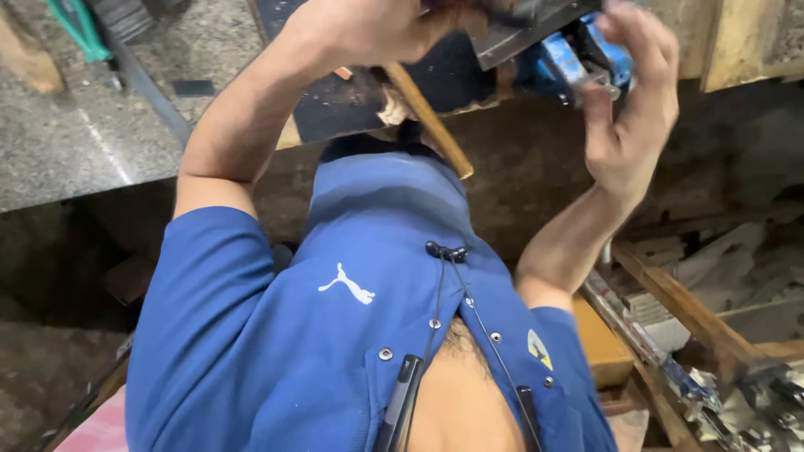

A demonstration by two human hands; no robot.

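**Both hands at a blue bench vise, metal piece between them**

A dark grey metal piece (pixel 519 29), flat-faced and angular, sits at the top edge of the view, right beside the blue bench vise (pixel 578 59). Its long axis seems to slope from the left hand down toward the vise. The left hand (pixel 368 29) is closed around the near end of that piece, thumb pointing toward the vise; the exact contact is cut off by the frame. The right hand (pixel 632 100) is on the far side of the vise, fingers (pixel 645 33) curled over its painted, chipped body, palm half open, and it is the hand nearer the vise.

Just below the left hand's grip, a smooth round wooden handle (pixel 431 121) slants downward off the dark workbench edge (pixel 335 105). Farther left lies a speckled stone slab (pixel 75 142). Well below the right hand, a rough wooden crate (pixel 687 310) holds metal scraps.
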